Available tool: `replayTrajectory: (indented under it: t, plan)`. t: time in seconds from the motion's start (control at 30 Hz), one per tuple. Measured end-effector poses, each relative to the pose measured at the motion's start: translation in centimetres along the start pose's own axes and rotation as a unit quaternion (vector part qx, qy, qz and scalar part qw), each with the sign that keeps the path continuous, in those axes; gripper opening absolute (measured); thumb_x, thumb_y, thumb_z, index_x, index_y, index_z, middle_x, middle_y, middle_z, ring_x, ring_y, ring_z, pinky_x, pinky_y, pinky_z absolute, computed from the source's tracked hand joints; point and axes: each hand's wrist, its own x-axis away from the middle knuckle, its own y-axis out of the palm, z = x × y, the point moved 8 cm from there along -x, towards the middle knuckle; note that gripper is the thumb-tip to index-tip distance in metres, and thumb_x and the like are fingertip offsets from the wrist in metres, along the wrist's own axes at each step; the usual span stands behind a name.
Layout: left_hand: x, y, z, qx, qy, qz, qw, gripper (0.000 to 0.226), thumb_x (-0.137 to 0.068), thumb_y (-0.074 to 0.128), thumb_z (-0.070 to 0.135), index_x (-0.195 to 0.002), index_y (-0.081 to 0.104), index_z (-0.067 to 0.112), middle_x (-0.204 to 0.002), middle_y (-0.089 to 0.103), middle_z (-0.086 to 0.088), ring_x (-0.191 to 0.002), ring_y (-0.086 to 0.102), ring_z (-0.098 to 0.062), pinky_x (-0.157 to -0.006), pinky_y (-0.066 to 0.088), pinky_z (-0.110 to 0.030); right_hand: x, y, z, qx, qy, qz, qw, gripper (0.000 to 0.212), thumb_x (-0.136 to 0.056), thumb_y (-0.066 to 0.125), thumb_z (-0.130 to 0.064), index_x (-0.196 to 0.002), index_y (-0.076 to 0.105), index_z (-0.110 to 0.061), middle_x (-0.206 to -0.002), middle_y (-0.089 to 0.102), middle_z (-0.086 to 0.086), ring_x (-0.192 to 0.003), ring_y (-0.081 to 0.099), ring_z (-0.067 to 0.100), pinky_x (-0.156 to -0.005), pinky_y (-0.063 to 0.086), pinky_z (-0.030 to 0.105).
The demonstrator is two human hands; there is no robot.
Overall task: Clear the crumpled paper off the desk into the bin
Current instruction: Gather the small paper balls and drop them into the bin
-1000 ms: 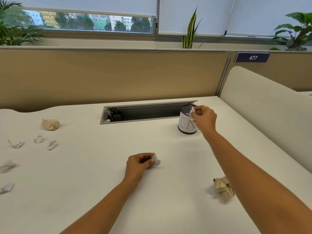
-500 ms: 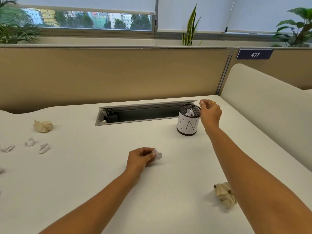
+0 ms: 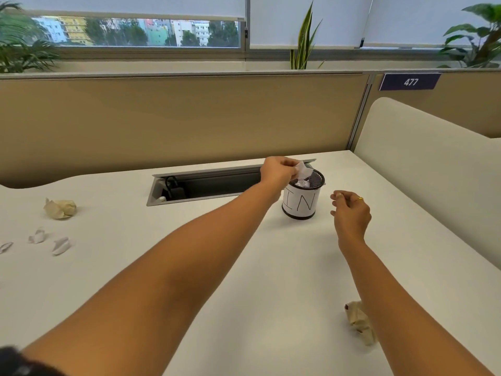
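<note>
White crumpled paper scrap (image 3: 302, 169) is pinched in the fingertips of the left hand (image 3: 279, 169), held just above the rim of the small black mesh bin (image 3: 299, 203). The bin is a cylinder wrapped in a white label lettered "IN", and it stands on the white desk (image 3: 244, 267) towards the back. Another white crumpled wad (image 3: 303, 183) lies inside the bin. The right hand (image 3: 351, 210) hovers just right of the bin, apart from it, fingers loosely curled and holding nothing, with a gold ring (image 3: 359, 199) on one finger. A beige crumpled paper ball (image 3: 357, 320) lies on the desk near the front, partly hidden behind the right forearm. At the far left sits a second beige crumpled ball (image 3: 60, 208). In front of it lie three small white scraps, well apart from the bin: one scrap (image 3: 38, 236), a neighbouring scrap (image 3: 61, 245), and an edge scrap (image 3: 6, 246) cut off by the frame. Behind the left forearm a long grey cable recess (image 3: 206, 183) is sunk into the desk, with a black item (image 3: 173, 187) inside it. A tan partition (image 3: 162, 118) rises behind the desk, and a dark plate numbered 477 (image 3: 410, 81) sits at the top of the partition further right.
</note>
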Motion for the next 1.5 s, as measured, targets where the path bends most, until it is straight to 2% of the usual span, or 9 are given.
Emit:
replayTrajectory:
  t: [0.17,0.27,0.4,0.53,0.73,0.87,0.97,1.1,1.5]
  plan:
    - [-0.9,1.1,0.4,-0.05,-0.017,-0.026,0.998,0.022,-0.088,0.056,0.003,-0.108,0.063,-0.001,-0.085,0.059,-0.006,-0.07,0.056,-0.012,-0.06,0.053,-0.017,0.0,-0.5,0.5,0.002,-0.007,-0.005,1.0,0.016,-0.093,0.05,-0.012,-0.097,0.065,-0.007,-0.097,0.069,0.01,-0.076,0.058,0.018,-0.079,0.055,0.038]
    - [-0.6,0.4,0.4,-0.05,0.002,0.002,0.999,0.02,-0.089,0.054,0.005,-0.105,0.065,0.001,-0.095,0.058,-0.009,-0.088,0.055,-0.018,-0.076,0.054,-0.026,0.3,-0.7,0.8,0.01,-0.004,-0.006,1.0,0.015,-0.092,0.05,-0.011,-0.095,0.065,-0.009,-0.098,0.07,0.011,-0.075,0.058,0.019,-0.081,0.055,0.042]
    - [1.5,-1.7,-1.3,-0.064,0.042,0.045,0.996,0.018,-0.089,0.055,0.006,-0.101,0.067,0.003,-0.1,0.066,-0.015,-0.088,0.059,-0.019,-0.078,0.054,-0.03,1.3,-0.4,0.8,0.026,-0.01,-0.025,0.999,0.014,-0.091,0.05,-0.009,-0.09,0.064,-0.012,-0.098,0.071,0.012,-0.075,0.059,0.02,-0.084,0.054,0.047]
    - [4.9,-4.1,-4.8,-0.15,0.057,0.054,0.985,0.019,-0.09,0.054,0.011,-0.102,0.068,0.006,-0.109,0.068,-0.014,-0.098,0.062,-0.022,-0.091,0.049,-0.031,3.1,1.1,0.8,0.061,0.006,-0.112,0.992,0.013,-0.088,0.053,-0.011,-0.084,0.064,-0.015,-0.095,0.071,0.014,-0.083,0.062,0.029,-0.087,0.054,0.049]
    - [9.8,-9.1,-10.1,-0.323,0.068,0.018,0.944,0.019,-0.088,0.053,0.011,-0.099,0.069,0.013,-0.118,0.065,-0.006,-0.114,0.055,-0.021,-0.099,0.039,-0.028,8.8,5.0,2.5,0.293,-0.01,-0.341,0.893,0.02,-0.088,0.058,-0.026,-0.102,0.067,-0.015,-0.111,0.066,0.006,-0.1,0.057,0.021,-0.08,0.041,0.024]
    - [12.9,-12.8,-11.8,-0.433,0.094,0.022,0.896,0.027,-0.09,0.052,0.024,-0.116,0.062,0.023,-0.139,0.049,-0.001,-0.13,0.04,-0.016,-0.108,0.028,-0.028,12.6,6.0,2.8,0.351,-0.09,-0.353,0.863,0.027,-0.088,0.058,-0.025,-0.114,0.062,-0.016,-0.137,0.05,0.003,-0.127,0.045,0.02,-0.097,0.036,0.026]
    - [15.6,-15.9,-12.6,-0.466,0.092,0.039,0.879,0.036,-0.092,0.048,0.035,-0.127,0.052,0.028,-0.146,0.039,0.003,-0.136,0.031,-0.013,-0.112,0.02,-0.026,15.9,6.9,3.3,0.394,-0.141,-0.341,0.842,0.041,-0.093,0.048,-0.029,-0.133,0.046,-0.019,-0.152,0.03,0.003,-0.141,0.025,0.019,-0.117,0.018,0.036]
    - [19.5,-20.1,-13.5,-0.501,0.071,0.07,0.86,0.044,-0.093,0.041,0.043,-0.135,0.04,0.031,-0.152,0.029,0.006,-0.141,0.021,-0.011,-0.116,0.014,-0.028,21.3,8.1,3.7,0.461,-0.184,-0.311,0.81,0.048,-0.099,0.029,-0.037,-0.145,0.025,-0.025,-0.158,0.013,-0.001,-0.146,0.005,0.018,-0.119,0.003,0.045]
    - [29.2,-32.7,-14.7,-0.533,0.012,0.149,0.833,0.048,-0.094,0.036,0.045,-0.138,0.034,0.029,-0.153,0.025,0.007,-0.142,0.017,-0.009,-0.117,0.009,-0.034,37.2,15.8,0.9,0.361,-0.267,-0.46,0.766,0.048,-0.098,0.032,-0.04,-0.144,0.028,-0.024,-0.158,0.007,-0.003,-0.146,0.002,0.014,-0.12,-0.001,0.034]
